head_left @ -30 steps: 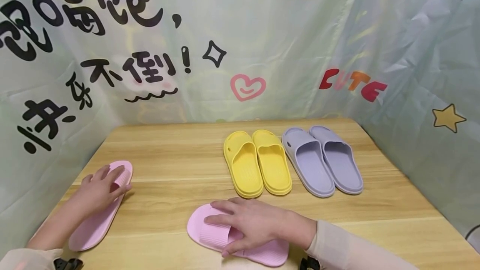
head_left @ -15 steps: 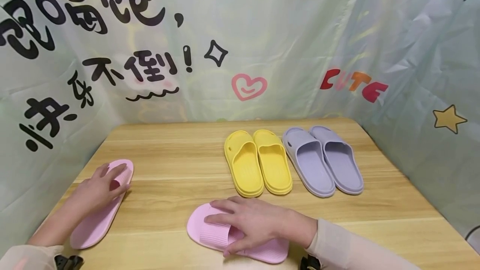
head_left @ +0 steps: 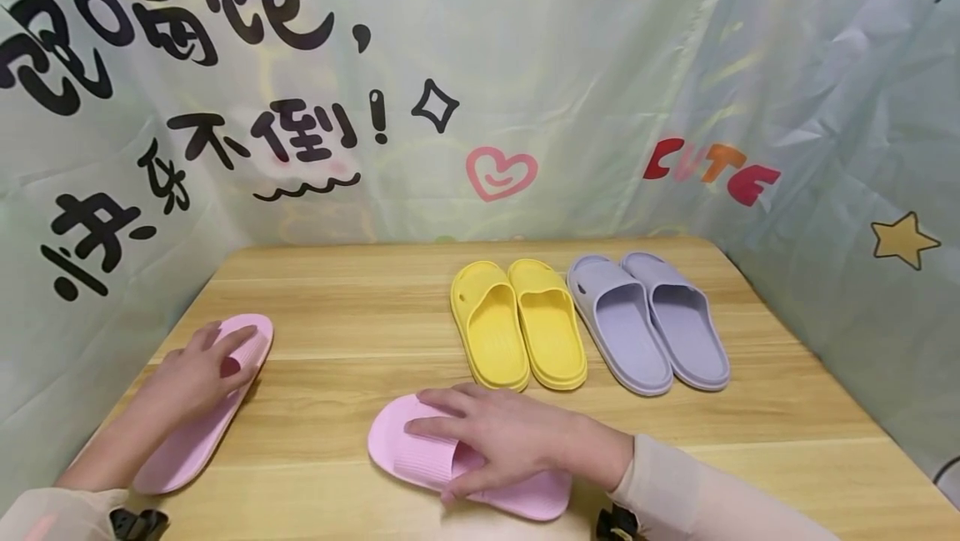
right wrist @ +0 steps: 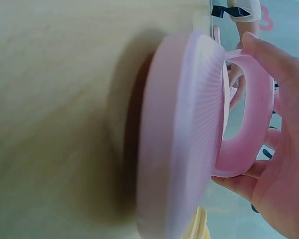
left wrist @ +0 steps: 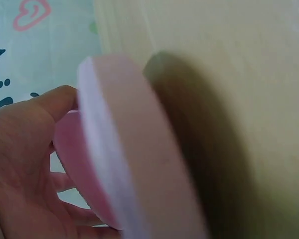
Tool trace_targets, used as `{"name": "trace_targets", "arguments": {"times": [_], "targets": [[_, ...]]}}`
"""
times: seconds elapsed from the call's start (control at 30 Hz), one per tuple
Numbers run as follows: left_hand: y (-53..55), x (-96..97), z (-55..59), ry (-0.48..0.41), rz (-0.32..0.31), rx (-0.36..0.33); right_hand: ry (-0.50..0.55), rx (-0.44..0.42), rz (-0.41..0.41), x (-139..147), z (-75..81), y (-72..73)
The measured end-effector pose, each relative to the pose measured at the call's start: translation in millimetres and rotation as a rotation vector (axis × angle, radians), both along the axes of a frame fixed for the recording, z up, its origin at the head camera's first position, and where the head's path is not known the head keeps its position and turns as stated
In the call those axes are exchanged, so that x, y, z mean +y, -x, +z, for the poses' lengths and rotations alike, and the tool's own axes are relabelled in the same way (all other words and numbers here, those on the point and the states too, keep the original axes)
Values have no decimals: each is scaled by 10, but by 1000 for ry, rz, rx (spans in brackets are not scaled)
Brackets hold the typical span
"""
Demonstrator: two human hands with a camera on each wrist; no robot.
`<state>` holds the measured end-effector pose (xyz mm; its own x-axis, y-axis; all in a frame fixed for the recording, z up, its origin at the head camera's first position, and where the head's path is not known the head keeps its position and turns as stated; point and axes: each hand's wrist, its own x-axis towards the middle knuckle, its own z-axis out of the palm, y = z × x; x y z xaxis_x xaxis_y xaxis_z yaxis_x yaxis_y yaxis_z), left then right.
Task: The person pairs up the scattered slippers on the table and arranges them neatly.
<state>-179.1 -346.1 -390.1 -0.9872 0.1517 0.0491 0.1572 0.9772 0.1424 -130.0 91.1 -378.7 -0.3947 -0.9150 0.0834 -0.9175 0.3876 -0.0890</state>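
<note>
At the table's left side my left hand (head_left: 189, 378) grips one pink slipper (head_left: 176, 458) across its strap, toe pointing away. The left wrist view has the thumb on one side of that slipper (left wrist: 144, 149) and the fingers on the other. Near the front middle, my right hand (head_left: 517, 437) holds the second pink slipper (head_left: 423, 458), its toe pointing left. Thumb and fingers pinch the ribbed strap (right wrist: 251, 119) from both sides in the right wrist view. Dark shadow shows beside both soles; whether they touch the table I cannot tell.
A pair of yellow slippers (head_left: 495, 349) stands side by side at the back, just beyond my right hand. To their right is a lavender pair (head_left: 626, 341). Printed cloth (head_left: 585, 66) encloses the wooden table (head_left: 345, 299) behind and at the sides.
The right pink slipper has shifted slightly left and away from me with my hand. The left one has moved a little farther away at its toe. The head view has drifted slightly.
</note>
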Motion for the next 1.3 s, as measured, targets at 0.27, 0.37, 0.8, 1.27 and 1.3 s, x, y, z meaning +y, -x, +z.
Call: {"name": "trace_targets", "arguments": {"times": [0.27,0.37,0.8,1.27,1.3], "targets": [[8,49,55,5,20,3,9,17,-28,-28,30,34],[13,68,73,4,19,5,14,9,-47,-36,38,54],[17,224,177,6,-9,43,55,10,-172,-60,119,175],[63,452,272,-11,-33,62,111,6,-349,-185,159,292],[70,468,278,-13,-34,62,115,5,-359,-194,162,301]]}}
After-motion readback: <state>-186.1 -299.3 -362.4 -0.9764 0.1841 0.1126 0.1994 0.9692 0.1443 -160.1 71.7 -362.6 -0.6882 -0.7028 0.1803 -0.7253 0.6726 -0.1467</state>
